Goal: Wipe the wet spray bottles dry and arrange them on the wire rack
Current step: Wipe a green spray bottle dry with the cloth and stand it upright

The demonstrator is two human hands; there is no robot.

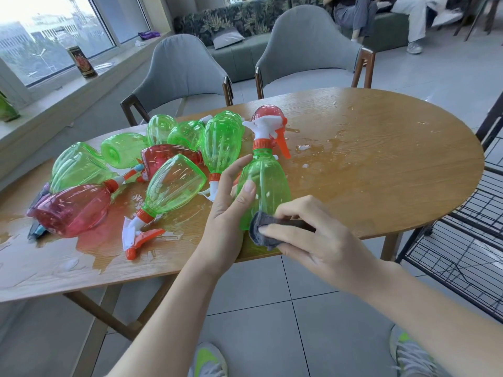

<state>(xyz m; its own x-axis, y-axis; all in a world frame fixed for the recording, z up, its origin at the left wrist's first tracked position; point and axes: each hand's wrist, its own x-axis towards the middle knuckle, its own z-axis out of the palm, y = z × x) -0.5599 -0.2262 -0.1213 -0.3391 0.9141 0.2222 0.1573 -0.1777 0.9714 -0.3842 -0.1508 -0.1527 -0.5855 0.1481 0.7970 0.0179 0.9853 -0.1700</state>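
My left hand (pixel 228 197) grips an upright green spray bottle (pixel 268 180) with a white and orange trigger head, near the table's front edge. My right hand (pixel 307 235) pinches a dark grey cloth (pixel 262 229) and presses it against the bottle's lower side. Several more green and red spray bottles (pixel 174 183) lie on their sides across the left half of the wet wooden table (pixel 381 164). A red bottle (pixel 268 115) stands behind the held one. The black wire rack (pixel 462 240) stands at the right, beside the table.
Puddles of water cover the table's left and middle. Two grey chairs (pixel 313 50) stand at the far side. A window sill with a dark can (pixel 81 62) runs along the left. People sit on a sofa at the back.
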